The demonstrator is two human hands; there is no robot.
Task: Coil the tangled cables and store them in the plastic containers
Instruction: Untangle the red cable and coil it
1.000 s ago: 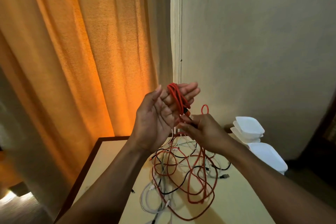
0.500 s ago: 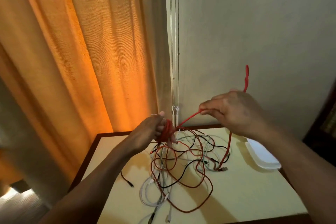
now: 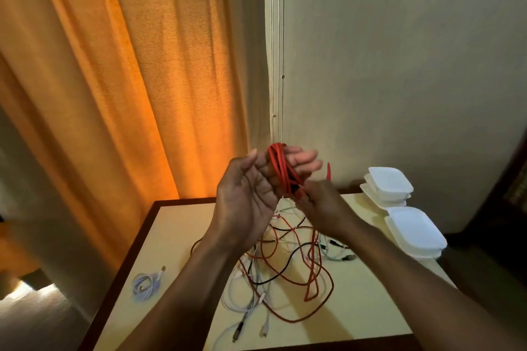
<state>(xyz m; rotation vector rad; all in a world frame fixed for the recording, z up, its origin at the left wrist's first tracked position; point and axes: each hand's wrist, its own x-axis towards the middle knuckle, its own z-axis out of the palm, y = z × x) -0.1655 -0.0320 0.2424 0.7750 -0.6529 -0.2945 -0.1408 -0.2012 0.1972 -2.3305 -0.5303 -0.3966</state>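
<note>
Both hands are raised above the counter: the left hand, fingers straight, carries loops of red cable; the right hand pinches it just below them. Its remainder joins the tangle near stacked white containers.

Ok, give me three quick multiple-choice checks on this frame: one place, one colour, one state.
1. Where on the table do the white containers stand? A. right side B. left side C. centre
2. What colour is the cable wound on the left hand? A. black B. red C. white
3. How are that hand's fingers? A. clenched B. stretched out C. hidden
Answers: 1 A, stacked right of the tangle; 2 B, red loops circle the fingers; 3 B, they lie straight inside the coil.
</note>
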